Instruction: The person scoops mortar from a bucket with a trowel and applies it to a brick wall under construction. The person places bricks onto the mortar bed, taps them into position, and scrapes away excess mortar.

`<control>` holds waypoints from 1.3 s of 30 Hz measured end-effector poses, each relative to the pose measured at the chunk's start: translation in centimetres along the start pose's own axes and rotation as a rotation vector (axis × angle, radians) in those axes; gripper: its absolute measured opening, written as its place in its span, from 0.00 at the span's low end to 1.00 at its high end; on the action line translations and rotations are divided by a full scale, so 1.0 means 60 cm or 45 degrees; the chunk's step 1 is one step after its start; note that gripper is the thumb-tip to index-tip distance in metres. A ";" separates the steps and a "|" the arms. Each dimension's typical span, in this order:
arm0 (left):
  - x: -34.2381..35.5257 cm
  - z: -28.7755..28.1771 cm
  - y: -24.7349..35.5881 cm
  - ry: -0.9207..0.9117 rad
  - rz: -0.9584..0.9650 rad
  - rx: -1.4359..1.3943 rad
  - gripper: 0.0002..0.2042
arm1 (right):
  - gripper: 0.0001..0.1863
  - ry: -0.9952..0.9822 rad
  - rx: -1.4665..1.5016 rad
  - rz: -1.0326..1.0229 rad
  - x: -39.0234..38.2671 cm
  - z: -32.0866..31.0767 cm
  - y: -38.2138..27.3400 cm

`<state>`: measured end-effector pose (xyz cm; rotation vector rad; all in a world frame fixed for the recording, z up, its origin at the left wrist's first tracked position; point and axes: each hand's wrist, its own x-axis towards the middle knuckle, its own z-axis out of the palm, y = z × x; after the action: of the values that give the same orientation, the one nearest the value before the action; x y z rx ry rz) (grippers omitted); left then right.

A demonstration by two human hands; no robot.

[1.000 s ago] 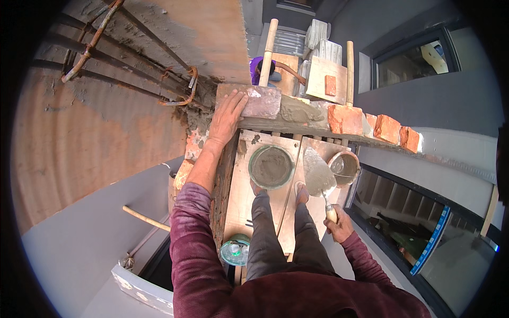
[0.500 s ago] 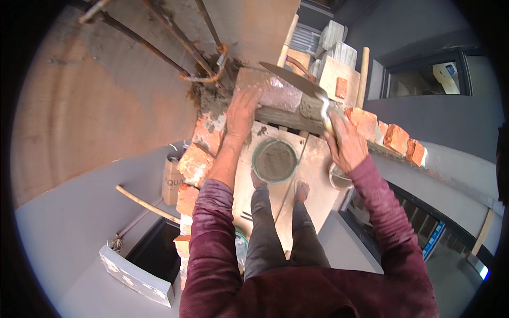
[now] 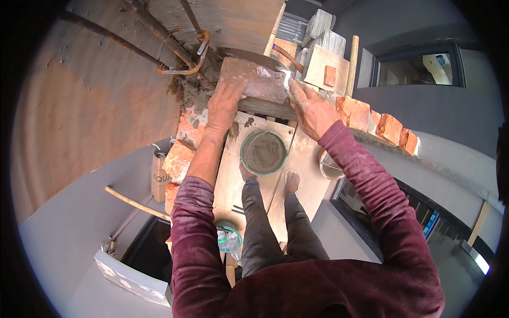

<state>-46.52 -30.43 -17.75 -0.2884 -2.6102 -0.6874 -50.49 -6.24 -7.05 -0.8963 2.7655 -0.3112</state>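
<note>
Swung leftward since half a second ago, the trowel (image 3: 254, 56) now lies with its blade along the far edge of a brown brick (image 3: 257, 80), and the right hand (image 3: 314, 112) has come in closer to the left hand (image 3: 225, 103). Fingers of the right hand curl tightly around the trowel's handle, mostly hiding it. Flat, its fingers extended, the left hand rests on the near left part of the brick, which sits atop the wall. Rusty steel bars (image 3: 204, 47) jut out beyond the left hand; beyond the right, another person's arm (image 3: 288, 54) shows. Broken orange bricks (image 3: 355, 114) line the wall to the right hand's right. Nearer the body than both hands, a green tub (image 3: 243, 154) of grey mortar (image 3: 264, 152) stands on planks (image 3: 305, 153).
</note>
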 end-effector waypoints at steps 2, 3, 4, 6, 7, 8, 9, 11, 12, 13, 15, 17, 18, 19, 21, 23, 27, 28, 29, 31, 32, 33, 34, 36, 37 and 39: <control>0.004 0.002 0.000 -0.008 -0.013 -0.005 0.20 | 0.28 -0.109 -0.074 0.036 0.009 0.006 0.001; 0.005 0.004 0.001 -0.012 -0.019 -0.008 0.20 | 0.28 -0.164 -0.111 0.055 0.011 0.007 0.002; 0.004 0.000 -0.002 -0.026 -0.020 0.008 0.21 | 0.28 -0.144 -0.090 0.047 0.014 0.002 -0.003; -0.002 -0.010 -0.004 -0.055 -0.023 0.042 0.21 | 0.28 -0.105 -0.047 0.029 0.015 -0.012 -0.021; -0.002 -0.010 0.000 -0.067 -0.030 0.045 0.21 | 0.28 -0.044 -0.015 0.031 0.010 -0.009 -0.023; 0.000 -0.010 -0.001 -0.063 -0.020 0.052 0.20 | 0.29 0.004 -0.005 0.018 0.006 -0.009 -0.027; 0.002 -0.010 -0.004 -0.061 -0.010 0.060 0.20 | 0.30 0.053 0.008 0.005 0.004 -0.008 -0.034; 0.009 -0.002 0.002 -0.074 0.003 0.049 0.20 | 0.31 0.021 -0.027 0.030 0.001 -0.004 -0.032; 0.011 -0.002 0.002 -0.088 0.002 0.044 0.20 | 0.32 -0.057 -0.066 0.056 0.009 0.000 -0.029; 0.016 0.003 0.004 -0.102 0.015 0.027 0.20 | 0.32 -0.130 -0.110 0.100 0.010 0.004 -0.025; 0.016 0.001 0.000 -0.087 0.047 0.034 0.20 | 0.37 -0.122 -0.086 0.096 0.007 0.018 -0.031; 0.010 -0.002 0.005 -0.083 0.044 0.033 0.21 | 0.39 -0.144 -0.018 0.128 0.004 0.014 -0.043; 0.006 -0.011 0.007 -0.097 0.026 0.048 0.21 | 0.39 -0.163 0.059 0.150 0.006 0.005 -0.056; 0.011 -0.010 0.010 -0.105 0.016 0.051 0.22 | 0.39 -0.178 0.126 0.183 0.008 -0.003 -0.058; 0.020 -0.005 0.019 -0.103 0.046 0.046 0.21 | 0.34 -0.097 0.129 0.176 0.000 0.015 -0.053; 0.019 -0.005 0.016 -0.152 0.026 0.053 0.20 | 0.30 -0.061 0.164 0.162 -0.003 0.014 -0.055; 0.017 -0.004 0.018 -0.177 0.026 0.079 0.20 | 0.29 0.005 0.220 0.196 -0.011 0.027 -0.057; 0.016 -0.005 0.018 -0.183 0.034 0.090 0.20 | 0.28 0.001 0.250 0.201 -0.011 0.020 -0.058; 0.016 -0.004 0.018 -0.189 0.044 0.100 0.20 | 0.28 -0.001 0.278 0.209 -0.012 0.016 -0.057; 0.020 -0.006 0.021 -0.191 0.080 0.130 0.20 | 0.29 -0.034 0.335 0.233 -0.020 0.012 -0.049; 0.023 -0.008 0.026 -0.208 0.073 0.111 0.20 | 0.29 -0.049 0.364 0.247 -0.028 0.008 -0.042; 0.028 -0.010 0.033 -0.226 0.068 0.090 0.19 | 0.26 -0.090 0.446 0.286 -0.039 0.003 -0.032; 0.028 -0.017 0.042 -0.243 0.057 0.076 0.19 | 0.26 -0.032 0.543 0.323 -0.065 -0.006 -0.029; 0.027 -0.025 0.072 -0.146 0.021 0.013 0.17 | 0.25 0.093 0.721 0.387 -0.160 -0.029 -0.021; 0.025 -0.019 0.094 -0.088 -0.010 -0.003 0.16 | 0.24 0.217 0.844 0.466 -0.224 -0.018 -0.012; 0.040 -0.001 0.166 -0.022 0.046 -0.066 0.15 | 0.24 0.276 1.041 0.642 -0.359 -0.025 0.008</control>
<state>-45.66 -21.68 -12.42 -0.3574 -2.5996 -0.7439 -34.14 7.17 -2.71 0.0365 2.5152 -1.3482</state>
